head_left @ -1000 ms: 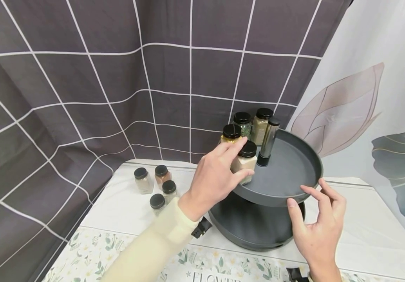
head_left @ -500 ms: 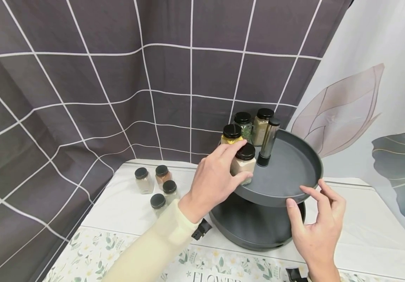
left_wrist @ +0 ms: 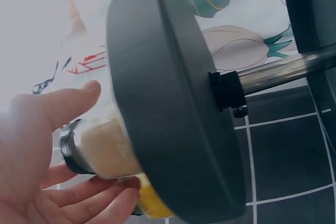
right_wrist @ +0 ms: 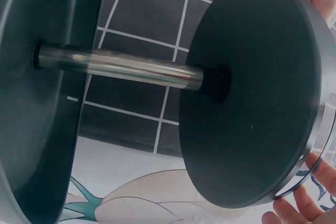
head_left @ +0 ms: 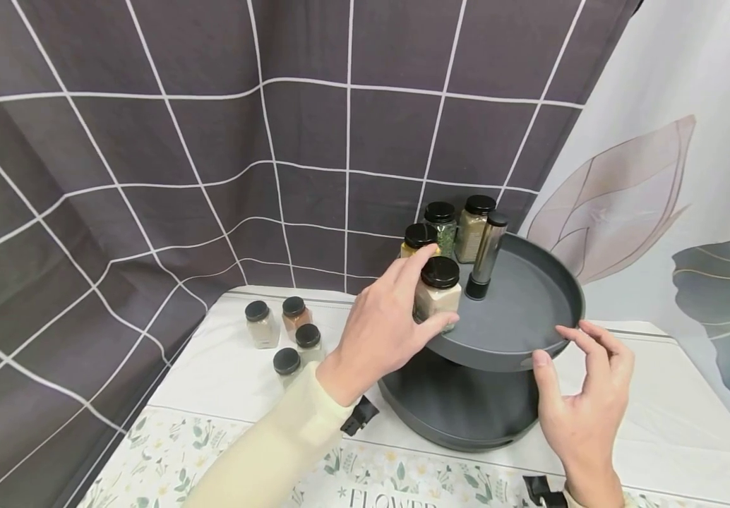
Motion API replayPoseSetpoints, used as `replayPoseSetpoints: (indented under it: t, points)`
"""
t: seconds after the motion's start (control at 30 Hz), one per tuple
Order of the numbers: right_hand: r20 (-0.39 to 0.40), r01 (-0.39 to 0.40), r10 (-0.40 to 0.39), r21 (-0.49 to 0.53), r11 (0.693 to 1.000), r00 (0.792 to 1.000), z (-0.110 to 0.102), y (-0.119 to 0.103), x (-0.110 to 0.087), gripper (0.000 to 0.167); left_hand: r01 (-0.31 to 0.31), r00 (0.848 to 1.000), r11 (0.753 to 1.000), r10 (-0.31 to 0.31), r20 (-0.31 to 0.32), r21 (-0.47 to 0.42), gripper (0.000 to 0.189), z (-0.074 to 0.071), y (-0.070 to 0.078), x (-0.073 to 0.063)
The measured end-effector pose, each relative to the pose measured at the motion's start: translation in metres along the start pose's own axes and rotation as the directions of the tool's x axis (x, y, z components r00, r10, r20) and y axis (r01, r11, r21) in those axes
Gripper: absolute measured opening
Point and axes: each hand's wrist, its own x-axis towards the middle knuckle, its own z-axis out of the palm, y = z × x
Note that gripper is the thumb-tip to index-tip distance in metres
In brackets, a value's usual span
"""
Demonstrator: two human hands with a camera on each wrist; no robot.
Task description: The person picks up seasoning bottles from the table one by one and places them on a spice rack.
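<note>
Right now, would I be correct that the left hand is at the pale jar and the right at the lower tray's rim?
Not the lower tray: the head view shows the right hand at the upper tray's rim, the left hand at the pale jar.

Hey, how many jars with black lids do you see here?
8: a cream jar by the left hand; yellow jar, green jar, tan jar on the upper tray; four jars on the table. More may be hidden.
</note>
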Motion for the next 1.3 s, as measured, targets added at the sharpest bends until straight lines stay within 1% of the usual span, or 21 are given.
replayPoseSetpoints:
  t: [0.1, 0.17, 0.23, 0.33, 0.43, 0.57, 0.67, 0.77, 0.83, 0.87, 0.93, 1.0, 1.07, 1.13, 1.17, 1.3]
  points:
    - [-0.017, -0.007, 0.007, 0.016, 1.000, 1.000, 0.002, -0.001, 0.003, 0.038, 0.019, 0.999, 1.000, -0.020, -0.030, -0.021, 0.079, -0.010, -0.001, -0.005]
    - [-0.024, -0.030, 0.030, 0.019, 0.999, 0.999, 0.003, 0.003, 0.004, 0.034, 0.050, 0.997, 0.998, -0.052, -0.052, -0.036, 0.077, -0.019, -0.005, -0.010]
    - [-0.021, -0.063, 0.063, 0.022, 0.998, 0.998, 0.003, 0.008, 0.005, 0.030, 0.098, 0.992, 0.994, -0.102, -0.069, -0.048, 0.077, -0.028, -0.011, -0.016]
    - [-0.012, -0.108, 0.109, 0.031, 0.994, 0.994, 0.002, 0.016, 0.009, 0.028, 0.186, 0.978, 0.982, -0.188, -0.092, -0.035, 0.073, -0.040, -0.026, -0.030]
    - [0.011, -0.152, 0.151, 0.044, 0.987, 0.988, 0.001, 0.022, 0.013, 0.029, 0.257, 0.961, 0.966, -0.256, -0.108, -0.009, 0.068, -0.050, -0.044, -0.047]
    - [0.056, -0.215, 0.212, 0.059, 0.975, 0.976, -0.001, 0.025, 0.018, 0.034, 0.339, 0.937, 0.941, -0.336, -0.095, 0.016, 0.064, -0.059, -0.069, -0.070]
    - [0.078, -0.256, 0.251, 0.062, 0.965, 0.965, -0.001, 0.028, 0.020, 0.036, 0.414, 0.910, 0.908, -0.411, -0.057, 0.055, 0.063, -0.064, -0.084, -0.087]
    - [0.083, -0.288, 0.282, 0.066, 0.955, 0.956, -0.001, 0.031, 0.022, 0.036, 0.489, 0.871, 0.866, -0.491, -0.010, 0.101, 0.063, -0.069, -0.098, -0.104]
    - [0.084, -0.300, 0.294, 0.070, 0.951, 0.952, -0.002, 0.032, 0.023, 0.036, 0.532, 0.843, 0.837, -0.538, 0.015, 0.127, 0.063, -0.071, -0.108, -0.115]
    - [0.085, -0.303, 0.297, 0.074, 0.950, 0.951, -0.001, 0.033, 0.024, 0.036, 0.554, 0.826, 0.821, -0.562, 0.027, 0.136, 0.064, -0.072, -0.112, -0.120]
    - [0.085, -0.307, 0.300, 0.090, 0.947, 0.950, -0.001, 0.033, 0.025, 0.036, 0.591, 0.796, 0.794, -0.603, 0.054, 0.141, 0.065, -0.073, -0.119, -0.131]
    - [0.085, -0.311, 0.303, 0.098, 0.945, 0.949, -0.001, 0.034, 0.027, 0.036, 0.623, 0.767, 0.769, -0.636, 0.082, 0.142, 0.069, -0.072, -0.126, -0.142]
    - [0.089, -0.316, 0.309, 0.094, 0.944, 0.947, -0.001, 0.034, 0.028, 0.036, 0.646, 0.742, 0.750, -0.660, 0.116, 0.140, 0.075, -0.069, -0.131, -0.153]
    - [0.096, -0.325, 0.317, 0.090, 0.941, 0.944, -0.001, 0.035, 0.030, 0.036, 0.661, 0.723, 0.738, -0.675, 0.150, 0.135, 0.081, -0.064, -0.135, -0.161]
    - [0.099, -0.330, 0.322, 0.085, 0.940, 0.942, -0.001, 0.035, 0.030, 0.036, 0.666, 0.716, 0.734, -0.679, 0.165, 0.133, 0.084, -0.062, -0.137, -0.165]
    - [0.106, -0.334, 0.326, 0.069, 0.940, 0.939, 0.000, 0.038, 0.032, 0.036, 0.680, 0.697, 0.724, -0.687, 0.206, 0.112, 0.088, -0.052, -0.145, -0.173]
